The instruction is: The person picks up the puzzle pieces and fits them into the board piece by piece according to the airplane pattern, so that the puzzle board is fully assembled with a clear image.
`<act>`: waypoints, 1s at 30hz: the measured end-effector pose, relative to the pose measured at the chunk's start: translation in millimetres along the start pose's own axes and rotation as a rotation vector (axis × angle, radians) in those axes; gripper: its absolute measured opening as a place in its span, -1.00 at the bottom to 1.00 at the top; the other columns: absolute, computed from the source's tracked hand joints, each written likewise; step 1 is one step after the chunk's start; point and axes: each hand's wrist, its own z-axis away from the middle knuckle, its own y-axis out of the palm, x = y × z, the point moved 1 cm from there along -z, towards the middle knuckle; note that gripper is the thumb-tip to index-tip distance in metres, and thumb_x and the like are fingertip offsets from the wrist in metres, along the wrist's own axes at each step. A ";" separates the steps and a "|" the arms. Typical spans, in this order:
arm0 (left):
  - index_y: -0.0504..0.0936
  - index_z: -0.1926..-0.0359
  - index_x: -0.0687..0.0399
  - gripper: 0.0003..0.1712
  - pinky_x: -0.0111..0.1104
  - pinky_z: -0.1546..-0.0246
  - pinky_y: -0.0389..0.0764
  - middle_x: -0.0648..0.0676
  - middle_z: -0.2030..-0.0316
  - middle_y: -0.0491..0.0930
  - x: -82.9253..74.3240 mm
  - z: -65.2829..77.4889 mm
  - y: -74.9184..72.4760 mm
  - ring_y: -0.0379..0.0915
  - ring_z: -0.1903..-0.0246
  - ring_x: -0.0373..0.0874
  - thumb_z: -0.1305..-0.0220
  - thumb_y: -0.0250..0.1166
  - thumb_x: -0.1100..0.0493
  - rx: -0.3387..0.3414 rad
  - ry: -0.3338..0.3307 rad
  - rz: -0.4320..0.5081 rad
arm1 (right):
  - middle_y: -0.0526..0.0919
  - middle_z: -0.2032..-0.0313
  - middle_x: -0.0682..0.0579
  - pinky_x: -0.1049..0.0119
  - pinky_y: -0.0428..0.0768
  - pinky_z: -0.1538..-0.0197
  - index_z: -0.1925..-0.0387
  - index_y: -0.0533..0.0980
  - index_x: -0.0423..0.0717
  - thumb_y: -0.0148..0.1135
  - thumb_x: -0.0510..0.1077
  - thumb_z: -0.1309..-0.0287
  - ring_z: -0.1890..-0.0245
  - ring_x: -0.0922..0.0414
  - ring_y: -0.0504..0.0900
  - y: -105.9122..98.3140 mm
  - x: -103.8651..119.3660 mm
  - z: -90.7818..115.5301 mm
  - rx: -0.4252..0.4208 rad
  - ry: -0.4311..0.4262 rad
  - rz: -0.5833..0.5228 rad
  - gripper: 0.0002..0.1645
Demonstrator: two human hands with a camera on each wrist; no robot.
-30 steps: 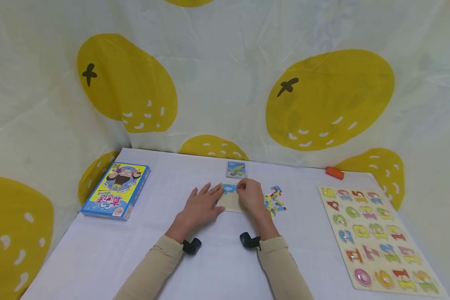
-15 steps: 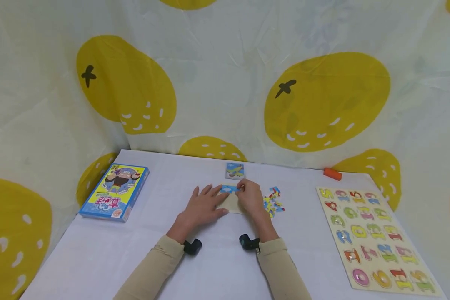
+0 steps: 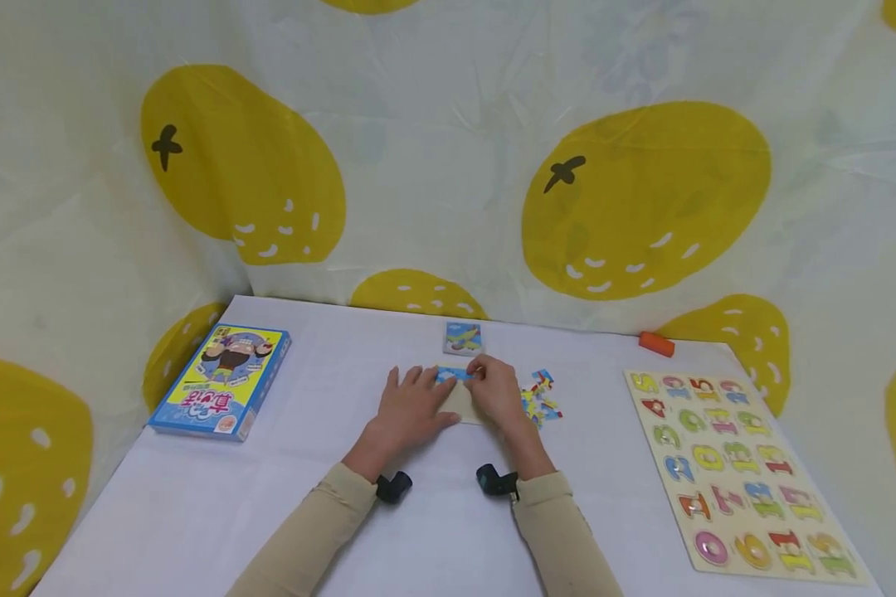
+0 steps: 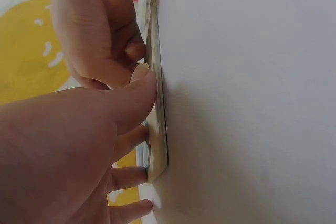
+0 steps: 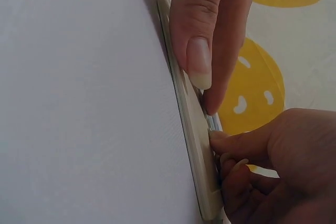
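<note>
A small wooden puzzle board [image 3: 463, 406] lies between the hands, with blue pieces [image 3: 451, 374] along its far edge. My left hand [image 3: 411, 410] rests over the board's left side with its fingers spread; its thumb [image 4: 142, 95] lies along the near edge. My right hand [image 3: 496, 394] curls over the far right part, thumb and forefinger pinching at a puzzle piece by the blue row. That piece is mostly hidden by the fingers. Just right of the right hand sits a heap of loose puzzle pieces [image 3: 542, 400].
Beyond the board lies a small square picture [image 3: 463, 338] of a yellow plane. A blue and yellow box [image 3: 224, 380] stands at the left. On the right is a wooden number board [image 3: 742, 477], with an orange-red block [image 3: 657, 344] behind it. A patterned cloth hangs at the back.
The left hand has shifted slightly right over the board, its fingers nearer the right hand. The right fingertips have moved slightly left along the blue row. The whole view has drifted a little.
</note>
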 end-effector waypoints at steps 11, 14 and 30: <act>0.16 -0.54 -0.15 -0.18 0.21 -0.42 0.17 -0.12 -0.54 0.11 -4.5 -0.2 -2.1 -0.01 -0.55 0.07 -0.41 0.02 -0.36 0.056 0.013 0.023 | 0.65 0.34 -0.04 0.31 0.51 0.33 0.16 0.64 -0.13 0.26 -0.25 -0.20 0.36 0.08 0.55 -29.3 -2.9 -0.6 0.091 -0.075 0.014 -0.83; 0.15 -0.54 -0.15 -0.18 0.19 -0.42 0.18 -0.13 -0.55 0.11 -4.4 -0.5 -0.1 0.00 -0.54 0.06 -0.40 0.01 -0.37 0.064 0.011 0.027 | 0.67 0.28 -0.05 0.25 0.56 0.25 0.14 0.65 -0.13 0.24 -0.25 -0.22 0.30 0.05 0.58 -41.1 -6.8 -0.2 0.063 -0.063 0.030 -0.82; 0.20 -0.52 -0.15 -0.18 0.21 -0.42 0.16 -0.09 -0.53 0.15 -4.3 0.9 0.4 0.04 -0.53 0.09 -0.38 0.08 -0.34 0.034 0.016 0.059 | 0.61 0.09 -0.16 0.16 0.50 0.03 -0.01 0.59 -0.18 0.19 -0.26 -0.26 0.11 -0.04 0.50 -89.1 -65.7 -3.7 -0.071 0.092 0.015 -0.70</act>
